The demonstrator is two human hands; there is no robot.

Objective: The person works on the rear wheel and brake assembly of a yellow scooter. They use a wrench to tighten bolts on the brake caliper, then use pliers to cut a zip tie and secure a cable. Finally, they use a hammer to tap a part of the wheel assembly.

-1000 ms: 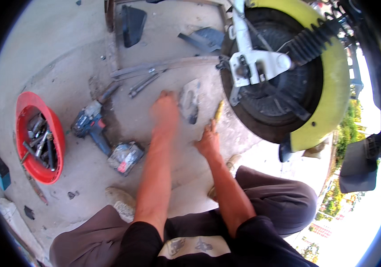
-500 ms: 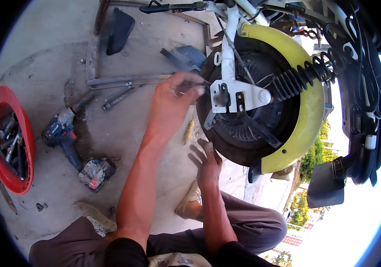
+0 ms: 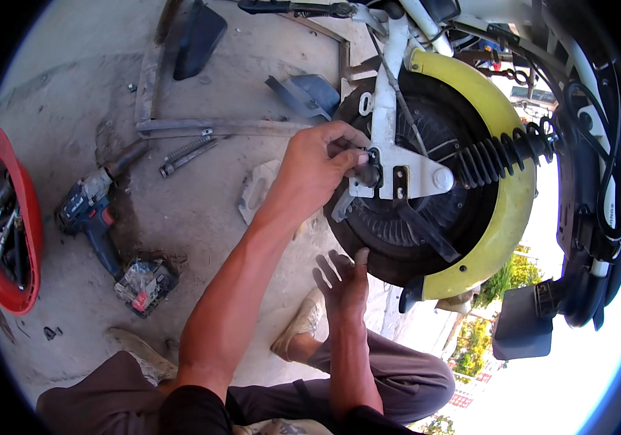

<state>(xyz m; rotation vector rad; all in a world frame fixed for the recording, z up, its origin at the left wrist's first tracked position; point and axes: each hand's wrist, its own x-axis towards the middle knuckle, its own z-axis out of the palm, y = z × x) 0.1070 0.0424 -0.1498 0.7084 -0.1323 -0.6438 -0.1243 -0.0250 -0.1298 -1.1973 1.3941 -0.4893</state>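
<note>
The rear wheel (image 3: 354, 235) of a scooter-like vehicle stands at the right, with a white metal bracket (image 3: 419, 168) across its hub. At the bracket's left edge, my left hand (image 3: 323, 163) is closed in a pinch, thumb and forefinger against a small black part (image 3: 374, 156). The part touches the bracket around its dark round opening; my fingers partly cover it, so its exact kind does not show. Below, my right hand (image 3: 345, 286) is open beside the tyre's lower edge, fingers spread and holding nothing.
Right of the wheel are a yellow fender (image 3: 511, 174) and a black spring shock absorber (image 3: 495, 161). On the ground lie a cordless impact wrench (image 3: 93, 217), a spring and metal rod (image 3: 188, 155), and a black plastic piece (image 3: 200, 40). A red bowl (image 3: 32, 239) of tools stands far left.
My left hand has moved right, bringing the small black part from beside the bracket onto it. My right hand has dropped slightly and its fingers have spread. The view has shifted a little.
</note>
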